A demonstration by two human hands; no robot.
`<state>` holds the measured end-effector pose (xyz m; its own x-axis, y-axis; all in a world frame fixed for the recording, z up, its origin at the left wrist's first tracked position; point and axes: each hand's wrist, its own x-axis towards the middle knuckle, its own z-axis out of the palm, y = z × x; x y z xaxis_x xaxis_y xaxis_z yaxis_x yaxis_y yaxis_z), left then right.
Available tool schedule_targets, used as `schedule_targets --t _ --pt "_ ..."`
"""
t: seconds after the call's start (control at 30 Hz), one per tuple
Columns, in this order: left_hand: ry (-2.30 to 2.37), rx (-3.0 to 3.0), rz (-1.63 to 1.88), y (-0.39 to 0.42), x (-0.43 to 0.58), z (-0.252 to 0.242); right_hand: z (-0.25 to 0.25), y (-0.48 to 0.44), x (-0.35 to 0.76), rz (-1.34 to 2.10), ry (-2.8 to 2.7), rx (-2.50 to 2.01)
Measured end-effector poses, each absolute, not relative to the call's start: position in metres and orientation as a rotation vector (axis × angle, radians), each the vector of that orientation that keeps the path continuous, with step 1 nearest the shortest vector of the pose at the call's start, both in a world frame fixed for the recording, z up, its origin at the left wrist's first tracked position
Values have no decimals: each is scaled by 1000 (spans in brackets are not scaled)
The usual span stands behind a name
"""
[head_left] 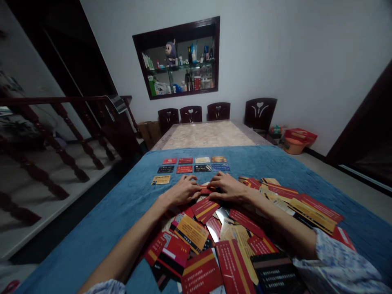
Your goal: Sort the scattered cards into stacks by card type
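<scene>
Both hands meet over the far end of a loose pile of cards. My left hand (184, 190) is closed, fingertips at the left end of a red card (205, 189). At the card's other end, my right hand (228, 187) is closed too, its fingers curled on that edge. Beyond the hands lie two rows of small cards, among them a black-and-white card (202, 168) and a blue card (221, 167). A yellow card (161, 179) with a small figure lies alone in a third row at the left. The pile's red, yellow and black cards overlap under my forearms.
A blue cloth (122, 204) covers the near part of the table; the bare tabletop (205, 134) shows beyond. Dark chairs (219, 111) stand at the far end. A wooden railing (58, 143) runs along the left, and an orange bucket (294, 145) stands at the right.
</scene>
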<state>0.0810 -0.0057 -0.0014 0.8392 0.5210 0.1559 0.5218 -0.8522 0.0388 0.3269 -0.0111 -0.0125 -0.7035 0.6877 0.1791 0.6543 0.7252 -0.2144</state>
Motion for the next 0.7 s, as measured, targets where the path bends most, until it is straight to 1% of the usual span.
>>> schedule_targets --t 0.4,0.7 --pt "-824 -2991 -318 -2 83 -4 -16 -5 330 160 -2666 -1073" --pt "-892 -3017 -374 1 82 -5 -23 0 330 48 -2530 -1157"
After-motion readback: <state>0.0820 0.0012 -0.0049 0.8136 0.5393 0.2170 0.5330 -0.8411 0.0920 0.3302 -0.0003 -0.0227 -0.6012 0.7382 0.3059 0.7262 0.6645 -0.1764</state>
